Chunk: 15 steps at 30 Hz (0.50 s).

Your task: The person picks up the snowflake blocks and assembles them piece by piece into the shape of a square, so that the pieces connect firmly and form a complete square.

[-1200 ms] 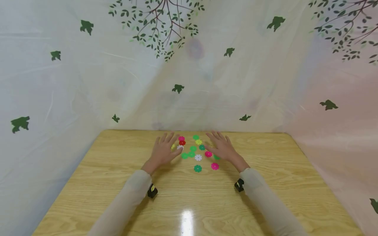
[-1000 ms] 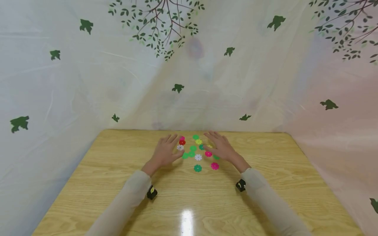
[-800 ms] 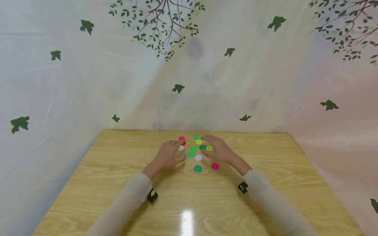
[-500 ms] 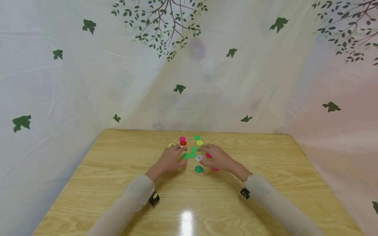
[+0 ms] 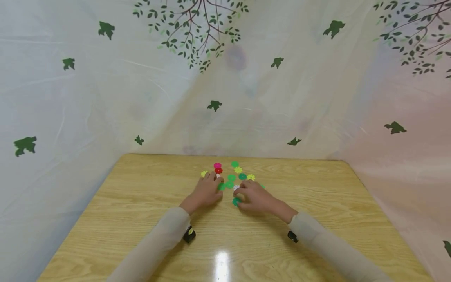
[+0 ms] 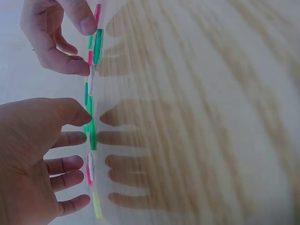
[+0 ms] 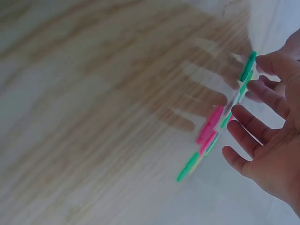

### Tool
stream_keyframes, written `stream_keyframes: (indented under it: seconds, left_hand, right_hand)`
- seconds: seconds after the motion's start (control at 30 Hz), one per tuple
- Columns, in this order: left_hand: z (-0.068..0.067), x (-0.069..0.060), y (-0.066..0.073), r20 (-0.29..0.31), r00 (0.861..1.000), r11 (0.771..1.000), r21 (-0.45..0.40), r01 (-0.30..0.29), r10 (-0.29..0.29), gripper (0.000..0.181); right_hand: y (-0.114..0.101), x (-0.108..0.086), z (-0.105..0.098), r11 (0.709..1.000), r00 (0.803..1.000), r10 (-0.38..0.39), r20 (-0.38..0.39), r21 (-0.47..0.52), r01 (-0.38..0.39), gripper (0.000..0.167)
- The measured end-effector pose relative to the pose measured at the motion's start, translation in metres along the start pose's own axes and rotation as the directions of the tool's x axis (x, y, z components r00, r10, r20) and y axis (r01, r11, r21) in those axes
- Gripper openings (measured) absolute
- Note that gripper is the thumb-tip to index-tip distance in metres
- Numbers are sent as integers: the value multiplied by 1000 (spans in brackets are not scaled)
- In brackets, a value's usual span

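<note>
Flower-shaped plastic discs of several colours lie flat on the wooden table. My left hand (image 5: 207, 190) hovers low over the left of the group, fingers loosely bent and spread. Its fingertips are close to a light green disc (image 5: 221, 187) and a white disc (image 5: 218, 176) partly hidden beneath it. My right hand (image 5: 257, 197) is low over the right side, thumb and index finger apart. Near its thumb lies a teal disc (image 5: 235, 202), and near its index finger another white disc (image 5: 236, 188). In the right wrist view, pink discs (image 7: 211, 124) lie below the right hand (image 7: 276, 126). Neither hand grips anything.
Behind the hands are a pink disc (image 5: 217, 165), a red disc (image 5: 218, 170), yellow discs (image 5: 238, 170) and more green ones. A pale cloth backdrop (image 5: 176, 117) with printed leaves and birds stands at the table's (image 5: 141, 203) far edge. Small black cameras sit under both wrists.
Both hands have come down from above the discs, moving nearer the person and inward. Their spread fingers have bent more. The right hand now covers the pink discs on the right.
</note>
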<state>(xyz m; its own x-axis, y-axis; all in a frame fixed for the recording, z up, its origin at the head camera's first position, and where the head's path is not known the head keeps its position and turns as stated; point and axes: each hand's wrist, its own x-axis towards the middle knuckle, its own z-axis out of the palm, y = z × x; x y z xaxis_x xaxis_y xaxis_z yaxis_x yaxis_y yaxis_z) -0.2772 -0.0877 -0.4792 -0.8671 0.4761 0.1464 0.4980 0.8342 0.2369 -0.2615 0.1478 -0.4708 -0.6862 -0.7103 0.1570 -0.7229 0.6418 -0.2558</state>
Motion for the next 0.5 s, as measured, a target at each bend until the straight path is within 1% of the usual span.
stream_keyframes:
  seconds: [0.17, 0.3, 0.4, 0.5]
  left_hand:
    - [-3, 2, 2, -8, 1000, 1000, 10, 7, -7, 31]
    - [-1, 4, 2, 11, 1000, 999, 30, 18, -19, 28]
    - [1, 5, 1, 22, 1000, 999, 41, 20, -21, 26]
    - [2, 6, 0, 28, 999, 999, 29, 26, -27, 22]
  right_hand:
    - [-1, -1, 3, 1000, 1000, -18, -14, -4, 18, 18]
    - [0, 0, 5, 1000, 999, -30, -18, -7, 30, 15]
    - [-1, 1, 6, 1000, 999, -28, -21, -1, 28, 14]
    - [-2, 0, 5, 1000, 1000, -10, -14, 24, 10, 13]
